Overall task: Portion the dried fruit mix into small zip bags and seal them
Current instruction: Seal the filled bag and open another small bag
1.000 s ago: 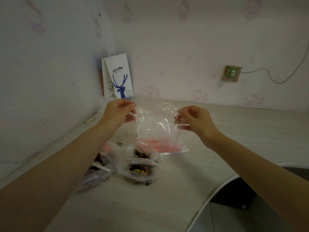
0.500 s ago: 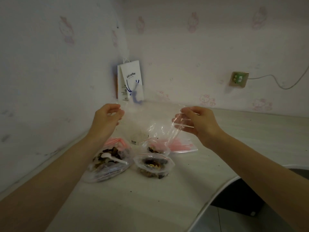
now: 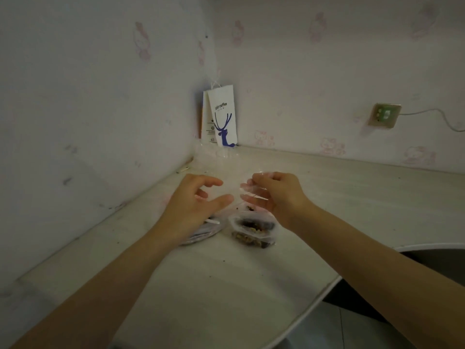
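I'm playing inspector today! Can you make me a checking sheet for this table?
Surface: pale table, a few dark crumbs on it.
Job's things: filled small bag; large fruit bag with white spoon, partly behind the left hand; clear empty bag.
Clutter: paper coffee bag in the corner.
Hands: left hand open; right hand pinches the empty bag.
Cables: one wire from the wall socket.
Surroundings: cartoon wallpaper.

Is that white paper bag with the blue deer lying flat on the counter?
No, the white paper bag stands upright against the wall in the corner.
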